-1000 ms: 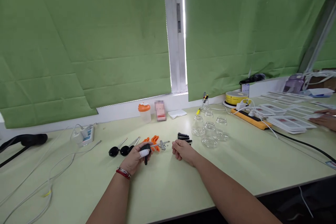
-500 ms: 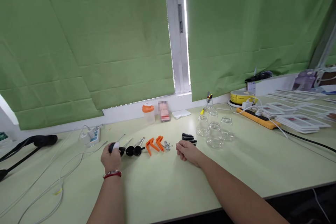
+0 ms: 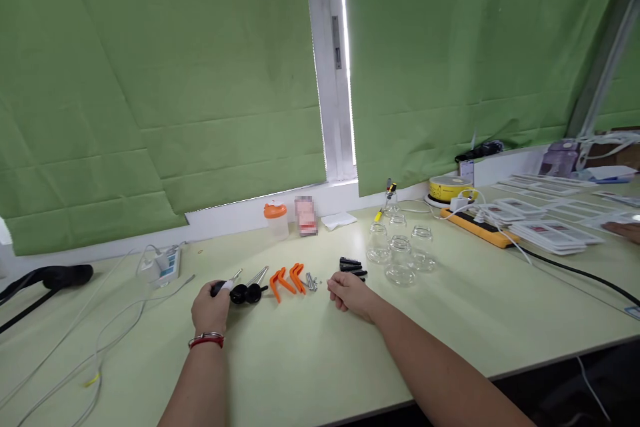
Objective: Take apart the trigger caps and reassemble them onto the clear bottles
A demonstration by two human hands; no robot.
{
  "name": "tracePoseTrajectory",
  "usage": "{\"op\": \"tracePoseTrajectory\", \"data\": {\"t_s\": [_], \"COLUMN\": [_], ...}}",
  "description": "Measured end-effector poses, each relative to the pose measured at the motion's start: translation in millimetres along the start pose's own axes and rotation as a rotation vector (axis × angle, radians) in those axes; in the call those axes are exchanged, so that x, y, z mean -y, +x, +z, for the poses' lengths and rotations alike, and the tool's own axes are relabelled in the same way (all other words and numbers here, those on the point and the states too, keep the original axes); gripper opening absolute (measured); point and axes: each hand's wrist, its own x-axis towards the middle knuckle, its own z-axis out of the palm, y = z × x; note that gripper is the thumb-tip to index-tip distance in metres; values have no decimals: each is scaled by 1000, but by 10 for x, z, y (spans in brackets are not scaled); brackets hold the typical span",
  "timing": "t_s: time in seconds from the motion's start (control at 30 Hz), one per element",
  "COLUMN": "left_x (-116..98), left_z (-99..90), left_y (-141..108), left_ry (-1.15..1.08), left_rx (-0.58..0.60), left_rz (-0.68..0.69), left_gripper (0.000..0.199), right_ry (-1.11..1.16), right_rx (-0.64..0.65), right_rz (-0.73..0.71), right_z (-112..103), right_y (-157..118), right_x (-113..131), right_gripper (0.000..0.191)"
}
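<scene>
Left hand [image 3: 210, 310], between seven and eight o'clock: grip curled round a black-headed rod [image 3: 216, 289] — likely light, stiff; best held by its head. Right hand [image 3: 353, 292] curled — contents unclear.

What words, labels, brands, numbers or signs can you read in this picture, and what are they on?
None can be read for certain.
White printed cards: print too small to read.
Pink packet: blurred into blocks, unreadable.
Yellow round case: marks too small to read.
Small screen by the wall: too small to read.
Label at the table's right edge: too small to read.
</scene>
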Motion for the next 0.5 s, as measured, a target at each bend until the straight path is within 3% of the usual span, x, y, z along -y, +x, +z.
{"op": "tracePoseTrajectory", "data": {"t_s": [0.13, 0.33, 0.5], "left_x": [6, 28, 43], "left_z": [25, 57, 69], "left_y": [3, 27, 41], "left_ry": [4, 8, 12], "left_rx": [-10, -16, -11], "left_rz": [-11, -19, -23], "left_gripper": [29, 32, 30], "right_ry": [28, 95, 85], "right_rx": [-83, -499, -582], "right_rz": [-57, -176, -168], "right_z": [-52, -291, -369], "right_y": [30, 108, 99], "right_x": [11, 34, 50], "right_gripper": [26, 29, 28]}}
